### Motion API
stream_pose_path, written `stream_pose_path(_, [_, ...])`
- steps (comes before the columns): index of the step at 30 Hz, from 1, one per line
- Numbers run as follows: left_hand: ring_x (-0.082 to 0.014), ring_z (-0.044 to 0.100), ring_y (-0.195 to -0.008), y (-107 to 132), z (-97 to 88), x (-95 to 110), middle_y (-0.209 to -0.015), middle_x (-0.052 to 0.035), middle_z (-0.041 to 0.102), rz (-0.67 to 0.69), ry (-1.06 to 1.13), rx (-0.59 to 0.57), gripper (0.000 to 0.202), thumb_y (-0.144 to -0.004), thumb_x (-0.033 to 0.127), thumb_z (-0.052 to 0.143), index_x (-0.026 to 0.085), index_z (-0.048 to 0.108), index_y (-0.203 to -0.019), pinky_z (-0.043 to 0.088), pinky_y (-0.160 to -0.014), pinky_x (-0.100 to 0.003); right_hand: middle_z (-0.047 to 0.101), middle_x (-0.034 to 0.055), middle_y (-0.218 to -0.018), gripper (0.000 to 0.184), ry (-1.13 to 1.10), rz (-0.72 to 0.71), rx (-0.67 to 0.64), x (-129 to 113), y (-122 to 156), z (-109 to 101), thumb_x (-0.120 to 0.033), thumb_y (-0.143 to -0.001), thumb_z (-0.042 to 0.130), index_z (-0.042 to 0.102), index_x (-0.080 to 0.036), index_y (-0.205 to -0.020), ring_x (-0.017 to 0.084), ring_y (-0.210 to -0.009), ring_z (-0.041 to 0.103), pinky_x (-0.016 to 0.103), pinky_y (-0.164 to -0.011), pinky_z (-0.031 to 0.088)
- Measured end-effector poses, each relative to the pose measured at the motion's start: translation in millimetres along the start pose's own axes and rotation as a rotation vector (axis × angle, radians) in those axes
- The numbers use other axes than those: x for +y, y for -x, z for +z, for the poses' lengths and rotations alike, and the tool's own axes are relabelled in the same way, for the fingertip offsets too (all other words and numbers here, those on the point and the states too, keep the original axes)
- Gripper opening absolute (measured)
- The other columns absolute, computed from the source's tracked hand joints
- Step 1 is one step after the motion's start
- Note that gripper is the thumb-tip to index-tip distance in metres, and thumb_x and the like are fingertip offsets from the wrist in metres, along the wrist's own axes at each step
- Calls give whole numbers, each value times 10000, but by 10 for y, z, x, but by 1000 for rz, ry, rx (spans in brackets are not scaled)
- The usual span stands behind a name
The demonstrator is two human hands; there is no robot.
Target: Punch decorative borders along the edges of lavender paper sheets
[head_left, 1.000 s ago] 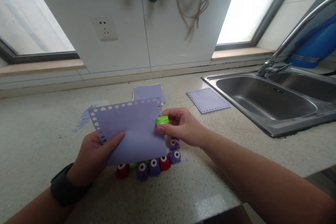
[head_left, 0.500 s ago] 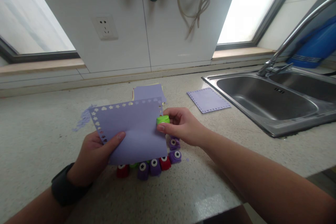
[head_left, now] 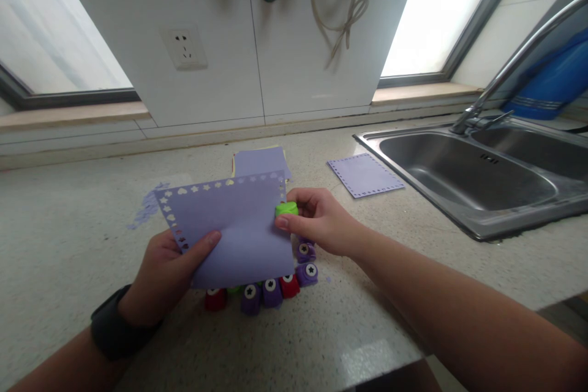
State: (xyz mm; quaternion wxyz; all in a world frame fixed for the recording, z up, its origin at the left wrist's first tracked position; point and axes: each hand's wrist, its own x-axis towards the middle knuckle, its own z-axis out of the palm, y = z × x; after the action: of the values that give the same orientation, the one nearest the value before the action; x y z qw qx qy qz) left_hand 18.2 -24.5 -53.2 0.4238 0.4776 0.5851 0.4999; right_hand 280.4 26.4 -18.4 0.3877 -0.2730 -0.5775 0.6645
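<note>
Purple paper (head_left: 239,233) stretched between my left fingers (head_left: 206,248) and my right fingers (head_left: 290,222), raised above the table (head_left: 358,331), its widest reach running left to right. Its upper edge climbed slightly toward the right, and its lower edge lay nearest me. I had the left fingers clamped on its left side, thumb on top; the right ones were pinched around a green punch (head_left: 287,209), set at the paper's right edge, broad side across. Cut-out shapes (head_left: 206,187) lined the left and upper edges, plus the right edge just beyond my right fingers.

Between both sets of fingers and me, purple punches (head_left: 250,302) and red punches (head_left: 290,289) bore round white labels (head_left: 250,292) with dark emblems, some star-shaped; the paper partly covered the red ones. To the right, past my right fingers, lay a bordered purple sheet (head_left: 366,176).
</note>
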Motion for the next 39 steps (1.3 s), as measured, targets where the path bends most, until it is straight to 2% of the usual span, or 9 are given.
stream_pose_path(9, [-287, 765, -923, -3, 3, 12, -1039, -74, 808, 37, -49, 6, 384, -709, 485, 839, 213, 788, -975, 642, -800, -347, 522, -61, -626, 360, 1, 9, 14, 30, 8, -4, -339, -711, 870, 551, -173, -720, 80, -562, 482, 221, -515, 374])
stream_pose_path(15, [-269, 770, -880, -7, -23, -7, -1015, -58, 813, 43, -50, -9, 353, -716, 477, 835, 232, 789, -966, 646, -751, -311, 515, -70, -615, 340, -23, 9, 1, 19, 14, -3, -307, -693, 882, 574, -169, -735, 72, -539, 465, 214, -503, 353])
stream_pose_path(21, [-272, 765, -915, -15, -49, -21, -1044, -59, 808, 73, -88, -13, 346, -742, 475, 814, 237, 790, -991, 639, -792, -313, 582, -47, -658, 275, -1, -28, -29, -33, 11, 4, -318, -704, 871, 655, -164, -777, 87, -578, 512, 227, -552, 432])
stream_pose_path(28, [-291, 764, -920, -7, -35, 57, -1022, -56, 811, 189, -245, 32, 315, -762, 484, 782, 238, 795, -960, 632, -842, -361, 678, 13, -860, 227, 46, -98, -41, -16, -14, -19, -353, -818, 790, 713, -182, -945, 129, -766, 617, 280, -750, 512])
stream_pose_path(31, [-291, 767, -892, -17, -44, 107, -987, -45, 815, 240, -321, 44, 276, -770, 484, 772, 255, 795, -921, 632, -845, -379, 673, 34, -913, 236, 165, -141, -38, -19, -7, -22, -381, -861, 745, 695, -177, -970, 152, -823, 612, 314, -795, 507])
stream_pose_path(36, [-285, 765, -917, -49, -93, 155, -984, -23, 816, 320, -398, 53, 237, -777, 473, 766, 286, 801, -919, 610, -906, -380, 639, 27, -868, 162, 514, -232, 32, -97, 55, 2, -344, -914, 675, 660, -183, -923, 170, -810, 579, 327, -762, 475])
stream_pose_path(39, [-287, 765, -918, -58, -111, 165, -975, -23, 816, 368, -441, 58, 239, -772, 472, 768, 289, 804, -923, 602, -924, -388, 640, 33, -867, 133, 650, -291, 77, -155, 88, 19, -319, -920, 660, 657, -186, -916, 182, -815, 574, 330, -752, 456])
